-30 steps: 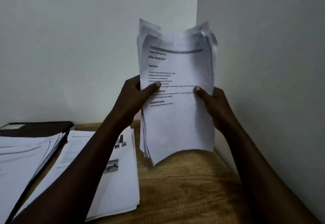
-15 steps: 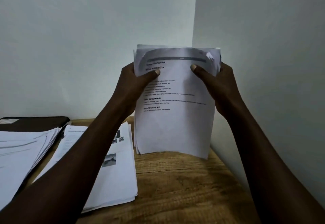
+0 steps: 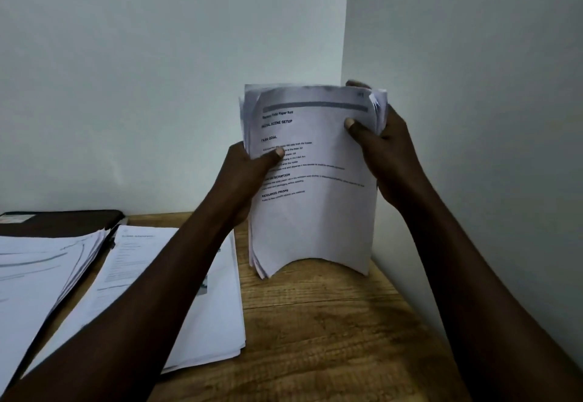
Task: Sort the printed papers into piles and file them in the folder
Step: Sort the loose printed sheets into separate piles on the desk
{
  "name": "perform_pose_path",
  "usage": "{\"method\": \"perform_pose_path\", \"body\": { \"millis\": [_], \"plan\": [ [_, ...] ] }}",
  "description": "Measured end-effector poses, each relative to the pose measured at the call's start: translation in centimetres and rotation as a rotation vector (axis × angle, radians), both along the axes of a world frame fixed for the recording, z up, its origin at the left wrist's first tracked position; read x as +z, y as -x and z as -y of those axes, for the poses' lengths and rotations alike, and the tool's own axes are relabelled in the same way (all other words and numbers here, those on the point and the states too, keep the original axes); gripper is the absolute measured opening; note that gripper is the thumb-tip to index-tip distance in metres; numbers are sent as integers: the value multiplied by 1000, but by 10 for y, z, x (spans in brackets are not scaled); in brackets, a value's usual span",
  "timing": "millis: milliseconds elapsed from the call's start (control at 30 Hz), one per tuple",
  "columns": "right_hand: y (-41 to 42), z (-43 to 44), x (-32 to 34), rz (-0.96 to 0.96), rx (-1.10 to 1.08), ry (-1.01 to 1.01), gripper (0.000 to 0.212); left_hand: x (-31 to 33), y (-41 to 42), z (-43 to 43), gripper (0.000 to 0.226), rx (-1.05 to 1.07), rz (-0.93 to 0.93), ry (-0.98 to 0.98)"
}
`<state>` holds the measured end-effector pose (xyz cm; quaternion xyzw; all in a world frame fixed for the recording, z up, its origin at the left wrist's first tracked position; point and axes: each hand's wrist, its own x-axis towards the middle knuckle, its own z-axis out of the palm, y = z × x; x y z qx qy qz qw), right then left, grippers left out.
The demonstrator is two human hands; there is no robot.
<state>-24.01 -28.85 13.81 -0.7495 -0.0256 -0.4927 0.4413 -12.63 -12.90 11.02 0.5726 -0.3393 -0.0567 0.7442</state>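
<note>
A stack of printed papers (image 3: 315,218) stands upright on its bottom edge on the wooden table (image 3: 331,338). My left hand (image 3: 246,177) grips its left edge at mid-height, thumb on the front page. At the top right corner my right hand (image 3: 385,152) holds the stack, thumb in front and fingers behind. The bottom edge bows upward in the middle. A flat pile of printed papers (image 3: 202,316) lies to the left under my left forearm. An open dark folder (image 3: 60,218) at the far left holds another pile of sheets (image 3: 38,272).
The table sits in a corner: a white wall behind and another wall close on the right (image 3: 473,117). Bare wood shows in front of the upright stack.
The stack has dropped from mid-air onto its bottom edge on the table. My left hand slid down the left edge; my right hand stays near the top right corner.
</note>
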Motion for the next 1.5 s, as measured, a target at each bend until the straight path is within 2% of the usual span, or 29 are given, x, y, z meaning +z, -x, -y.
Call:
{"method": "perform_pose_path", "body": {
  "millis": [67, 200, 333, 433, 500, 600, 733, 900, 1033, 1100, 1233, 1367, 1500],
  "plan": [
    [5, -2, 14, 71, -59, 116, 48, 8, -1, -1, 22, 30, 17, 2],
    [9, 1, 38, 212, -108, 158, 33, 24, -3, -7, 20, 60, 45, -7],
    [2, 11, 12, 130, -188, 125, 23, -1, 1, -9, 17, 17, -12, -111],
    [4, 10, 8, 150, -213, 113, 17, -6, 4, -9, 18, 3, -30, -122],
    [9, 6, 21, 189, -274, 146, 17, 4, 7, -12, 23, -83, -93, -81],
    [14, 6, 44, 178, -370, 174, 20, 20, 10, -22, 40, -344, -233, -81],
    [8, 25, 54, -84, -312, 117, 20, 15, 4, -41, 42, -592, -376, -149],
    [-29, 28, -25, -388, -65, -83, 16, -39, -29, -54, 39, -399, -351, -204],
    [-57, 29, -96, -464, -82, -259, 21, -75, -51, -51, 31, -83, -360, -179],
    [-62, 32, -115, -445, -99, -289, 23, -86, -54, -48, 32, 7, -326, -171],
    [-72, 30, -125, -402, -34, -316, 17, -95, -57, -50, 43, 98, -112, -243],
    [-77, 24, -127, -334, 7, -349, 17, -104, -60, -50, 26, 165, -44, -246],
    [-78, 21, -134, -305, 19, -386, 21, -113, -60, -48, 21, 220, -17, -217]
  ]
}}
